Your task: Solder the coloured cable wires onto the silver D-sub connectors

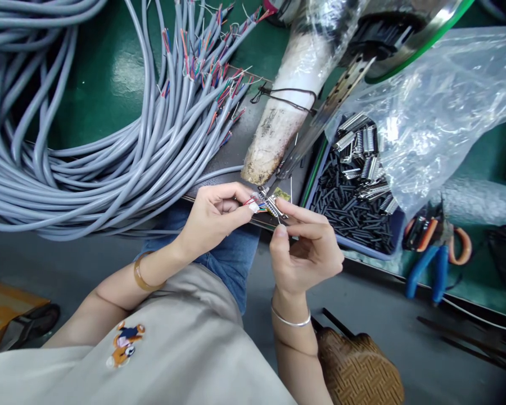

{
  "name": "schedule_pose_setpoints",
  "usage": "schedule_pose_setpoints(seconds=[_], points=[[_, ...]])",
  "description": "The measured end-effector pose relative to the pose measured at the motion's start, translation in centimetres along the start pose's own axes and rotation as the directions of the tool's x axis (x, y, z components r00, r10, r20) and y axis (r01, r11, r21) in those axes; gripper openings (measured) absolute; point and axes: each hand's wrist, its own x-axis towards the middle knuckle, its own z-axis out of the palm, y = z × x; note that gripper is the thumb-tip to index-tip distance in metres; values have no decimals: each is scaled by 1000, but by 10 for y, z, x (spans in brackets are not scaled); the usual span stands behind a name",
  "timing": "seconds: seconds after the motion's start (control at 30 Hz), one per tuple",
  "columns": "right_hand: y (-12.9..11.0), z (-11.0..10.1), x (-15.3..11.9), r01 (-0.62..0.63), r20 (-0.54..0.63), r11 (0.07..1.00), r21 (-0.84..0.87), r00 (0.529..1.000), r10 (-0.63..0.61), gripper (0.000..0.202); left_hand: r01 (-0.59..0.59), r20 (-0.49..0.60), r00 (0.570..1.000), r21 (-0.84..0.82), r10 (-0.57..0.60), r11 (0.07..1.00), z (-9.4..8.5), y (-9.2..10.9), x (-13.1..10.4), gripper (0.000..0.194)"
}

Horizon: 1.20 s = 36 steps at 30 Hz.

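Observation:
Between my hands, a small metal connector (273, 206) with a row of pins sits under the tip of a soldering iron (295, 154). My left hand (213, 216) pinches the thin coloured wires (259, 206) at the connector's left side, thumb and index finger together. My right hand (306, 242) has its index finger against the connector's right edge, and its thumb and a finger close on a thin piece just below. A grey cable (221, 171) runs from the bundle toward the connector. Some fingertips' exact contact is too small to tell.
Many grey cables (109, 152) with stripped ends lie at the left. A wrapped white tube (282, 112) stands above the work. At the right are a blue tray (349, 246) of black sleeves and metal connectors, a plastic bag (438, 107), and blue-handled pliers (430, 270). A woven stool (358, 365) stands below.

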Motion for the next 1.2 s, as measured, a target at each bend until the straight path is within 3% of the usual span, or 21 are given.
schedule_pose_setpoints(seconds=[0.53, 1.0, 1.2], points=[[-4, 2, 8, -28, -8, 999, 19, 1000, 28, 10, -106, -12, 994, 60, 107, 993, 3, 4, 0, 14], [-1, 2, 0, 9, -1, 1000, -12, 1000, -9, 11, -12, 3, 1000, 38, 12, 999, 1, 4, 0, 17], [2, 4, -3, 130, -64, 985, -113, 988, -137, 17, 5, 13, 1000, 16, -5, 1000, 1, 1, -3, 16]])
